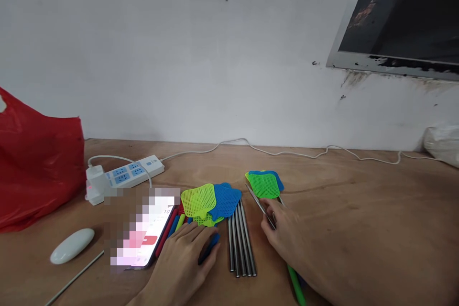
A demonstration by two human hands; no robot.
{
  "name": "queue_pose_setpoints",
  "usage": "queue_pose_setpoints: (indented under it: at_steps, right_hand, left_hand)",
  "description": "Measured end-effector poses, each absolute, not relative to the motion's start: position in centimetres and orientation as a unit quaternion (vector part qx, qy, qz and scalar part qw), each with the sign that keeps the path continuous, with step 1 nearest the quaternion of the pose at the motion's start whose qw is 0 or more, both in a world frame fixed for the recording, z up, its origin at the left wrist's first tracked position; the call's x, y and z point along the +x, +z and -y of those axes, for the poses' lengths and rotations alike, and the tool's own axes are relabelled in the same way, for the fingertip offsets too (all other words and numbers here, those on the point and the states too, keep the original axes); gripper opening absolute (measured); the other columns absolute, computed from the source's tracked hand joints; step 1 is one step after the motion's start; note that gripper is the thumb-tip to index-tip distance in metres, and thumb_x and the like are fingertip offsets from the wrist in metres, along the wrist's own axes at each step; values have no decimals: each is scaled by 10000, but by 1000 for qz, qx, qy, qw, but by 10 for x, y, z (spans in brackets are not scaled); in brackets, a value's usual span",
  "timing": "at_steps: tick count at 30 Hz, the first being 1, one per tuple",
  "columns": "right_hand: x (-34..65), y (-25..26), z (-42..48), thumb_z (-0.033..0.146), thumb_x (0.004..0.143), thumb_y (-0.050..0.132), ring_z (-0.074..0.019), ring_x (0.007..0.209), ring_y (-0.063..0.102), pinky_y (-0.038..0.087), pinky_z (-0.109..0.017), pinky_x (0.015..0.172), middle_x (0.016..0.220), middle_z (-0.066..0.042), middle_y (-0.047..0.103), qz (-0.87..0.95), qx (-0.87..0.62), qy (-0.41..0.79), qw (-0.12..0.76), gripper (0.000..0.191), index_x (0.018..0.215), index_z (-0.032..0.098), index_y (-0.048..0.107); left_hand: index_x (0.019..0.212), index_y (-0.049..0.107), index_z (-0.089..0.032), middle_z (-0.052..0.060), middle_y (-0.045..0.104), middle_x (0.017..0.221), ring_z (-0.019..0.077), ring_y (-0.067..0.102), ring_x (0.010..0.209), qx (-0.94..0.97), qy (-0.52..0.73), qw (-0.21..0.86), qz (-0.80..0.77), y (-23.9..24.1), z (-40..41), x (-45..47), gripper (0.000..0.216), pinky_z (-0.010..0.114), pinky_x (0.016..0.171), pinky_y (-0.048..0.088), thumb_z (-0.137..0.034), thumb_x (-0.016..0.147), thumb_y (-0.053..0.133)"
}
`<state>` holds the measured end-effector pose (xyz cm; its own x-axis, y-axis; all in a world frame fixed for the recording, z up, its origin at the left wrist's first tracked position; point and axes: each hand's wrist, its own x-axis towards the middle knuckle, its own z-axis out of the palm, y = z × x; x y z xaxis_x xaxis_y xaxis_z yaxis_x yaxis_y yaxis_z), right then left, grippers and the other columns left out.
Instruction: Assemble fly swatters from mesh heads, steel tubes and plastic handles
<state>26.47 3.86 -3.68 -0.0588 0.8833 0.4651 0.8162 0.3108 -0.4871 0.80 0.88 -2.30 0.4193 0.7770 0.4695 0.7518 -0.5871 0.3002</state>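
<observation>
My left hand (188, 251) lies over a pile of fly swatters, its thumb and fingers closed around a blue handle (208, 248). From under it spread a yellow mesh swatter head (198, 201), a blue one (226, 200) and more handles in red, blue and yellow. Several metal rods (242, 244) lie side by side between my hands. In my right hand (278, 222) a slim metal rod (255, 198) is pinched, pointing up and left. Just beyond it rests a green swatter head (264, 185) over blue and yellow ones. A green handle (296, 284) shows beneath my right wrist.
A lit phone (150, 229), partly blurred, lies left of the swatters. Behind it are a power strip (132, 174) and plugged-in charger (96, 184). A white oval object (72, 246) and red bag (39, 162) are at left. A cable (283, 153) runs along the wall.
</observation>
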Motion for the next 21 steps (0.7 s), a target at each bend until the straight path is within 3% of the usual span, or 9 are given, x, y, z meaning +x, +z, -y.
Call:
queue_pose_setpoints:
  at_steps: [4,8,12,16,19,21]
  right_hand:
    - [268,-18,-41,317,798,595,-121,480,394,292,-269,479,672,21,539,592,-551,272,521,266,1014,205,704]
    - [267,-3,-39,454,709,768,-79,462,311,223,-236,416,765,5,606,397,-504,487,592,432,1069,222,718]
    - [265,2,-36,381,592,889,-99,551,459,302,-205,425,807,-19,666,334,-447,561,611,442,970,207,740]
    - [262,3,-35,542,674,803,-155,606,569,404,-236,470,781,-64,717,318,-408,621,588,378,763,191,693]
    - [260,2,-34,617,688,754,-150,566,542,396,-241,449,741,-60,699,325,-402,633,576,434,673,197,646]
    - [257,0,-34,638,677,755,-122,523,466,327,-227,402,738,-42,665,336,-416,603,592,458,649,197,636]
  left_hand:
    - [1104,692,-250,46,737,930,238,687,877,817,327,139,-455,-17,-7,12,225,381,809,538,-283,978,509]
    - [1057,715,-263,42,724,964,225,677,901,780,350,249,-455,-15,-5,15,225,327,786,546,-322,983,510]
    - [974,704,-238,34,693,869,207,657,804,760,349,308,-454,-16,-4,18,215,292,711,529,-356,970,525]
    - [939,678,-215,35,663,821,191,630,751,747,348,343,-452,-13,-4,20,225,271,663,502,-378,963,524]
    - [931,665,-208,39,668,835,198,634,768,733,349,364,-456,-11,-5,20,250,278,672,506,-408,958,516]
    - [930,664,-208,36,679,836,201,640,774,725,343,384,-458,-11,-5,20,266,282,680,510,-425,956,513]
